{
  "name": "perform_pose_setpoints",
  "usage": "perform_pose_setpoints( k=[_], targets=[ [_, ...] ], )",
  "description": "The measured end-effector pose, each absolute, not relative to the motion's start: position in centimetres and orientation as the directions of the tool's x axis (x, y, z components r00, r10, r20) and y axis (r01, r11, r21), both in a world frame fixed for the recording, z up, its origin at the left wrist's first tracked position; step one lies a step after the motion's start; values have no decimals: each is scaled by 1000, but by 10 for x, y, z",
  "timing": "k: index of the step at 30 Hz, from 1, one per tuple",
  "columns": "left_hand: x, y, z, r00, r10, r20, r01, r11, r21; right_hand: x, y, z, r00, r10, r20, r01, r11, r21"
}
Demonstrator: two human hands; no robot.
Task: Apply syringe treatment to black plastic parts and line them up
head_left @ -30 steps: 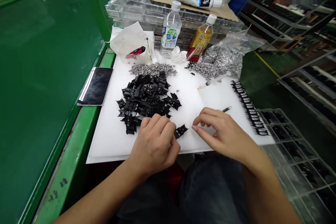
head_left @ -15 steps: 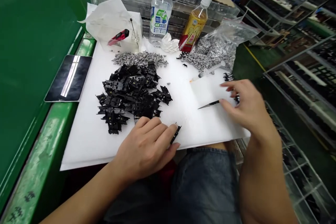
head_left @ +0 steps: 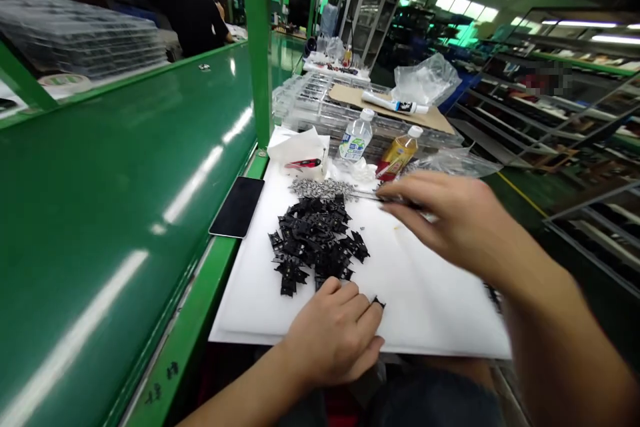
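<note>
My left hand (head_left: 340,330) rests at the front edge of the white foam sheet (head_left: 425,307), closed on a small black part (head_left: 379,303) that sticks out past its fingers. Raised over the sheet, my right hand (head_left: 440,213) pinches dark tweezers (head_left: 367,195); their tips point left at the heap of small grey pieces (head_left: 320,188). Just in front of that heap lies a pile of black plastic parts (head_left: 315,233). Whether the tweezer tips touch a grey piece cannot be made out.
A phone-like tablet (head_left: 237,207) lies on the green ledge at left. Behind the heaps stand a red cutter (head_left: 303,163) by white paper, a clear bottle (head_left: 357,137) and a yellow bottle (head_left: 400,155). Clear trays are stacked behind. A person (head_left: 193,13) sits far left.
The view has tilted up and swung left. My right hand has picked up the tweezers from the sheet and moved to the grey heap. My left hand still holds the black part.
</note>
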State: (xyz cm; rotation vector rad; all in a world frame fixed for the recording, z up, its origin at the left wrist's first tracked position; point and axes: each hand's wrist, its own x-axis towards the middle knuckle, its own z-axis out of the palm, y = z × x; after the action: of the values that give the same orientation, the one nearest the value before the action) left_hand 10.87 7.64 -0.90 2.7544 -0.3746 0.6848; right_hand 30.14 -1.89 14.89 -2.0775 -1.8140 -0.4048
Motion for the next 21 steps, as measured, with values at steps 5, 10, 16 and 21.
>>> perform_pose_setpoints(
  k=[5, 10, 16, 21],
  targets=[
    [106, 75, -14, 837, -197, 511, -310, -939, 146, 316, 121, 142, 235, 945, 226, 949, -273, 157],
    [106, 75, -17, 835, -219, 504, -322, -938, 126, 312, 191, 119, 218, 962, 165, 928, -257, 270],
    [108, 76, -21, 810, -223, 542, -337, -934, 121, 313, 216, 115, 179, 971, 158, 932, -219, 287],
    [107, 79, -16, 816, -235, 528, -390, -898, 203, 301, 129, 129, 174, 916, 361, 943, -260, 206]
  ],
)
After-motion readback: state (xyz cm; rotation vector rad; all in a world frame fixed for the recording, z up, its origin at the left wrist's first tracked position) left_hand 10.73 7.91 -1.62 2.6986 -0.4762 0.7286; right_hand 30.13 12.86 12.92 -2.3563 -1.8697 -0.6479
